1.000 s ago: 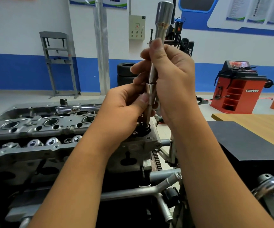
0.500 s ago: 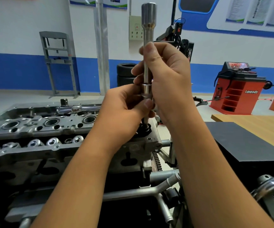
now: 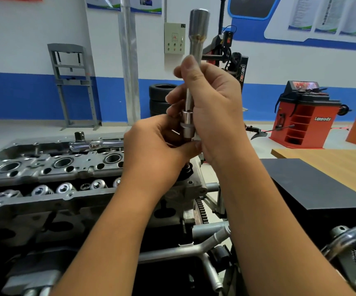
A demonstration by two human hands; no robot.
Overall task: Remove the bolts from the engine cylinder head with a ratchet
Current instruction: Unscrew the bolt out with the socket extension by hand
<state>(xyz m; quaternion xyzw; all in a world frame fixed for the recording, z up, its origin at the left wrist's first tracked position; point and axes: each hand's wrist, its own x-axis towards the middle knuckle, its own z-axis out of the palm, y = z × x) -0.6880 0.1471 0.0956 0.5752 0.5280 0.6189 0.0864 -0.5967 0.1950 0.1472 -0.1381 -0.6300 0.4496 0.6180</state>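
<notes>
Both hands meet above the right end of the grey cast-metal engine cylinder head (image 3: 51, 167), which serves as the landmark here. The right hand (image 3: 213, 112) wraps its fingers around the slim shaft of a long polished steel extension bar (image 3: 195, 52), held upright with its wider end uppermost. The left hand (image 3: 157, 148) pinches just below the short silver socket (image 3: 187, 127) at the bar's lower end; what it pinches is hidden behind the thumb. The chrome ratchet handle (image 3: 95, 144) lies flat along the head's far edge, left of the hands, touched by neither. Right of the head, past its end edge and a gap, sits a black mat (image 3: 313, 184) on a wooden surface (image 3: 333, 161). Beyond the head stretches open pale floor (image 3: 33, 131) up to the blue-and-white wall.
</notes>
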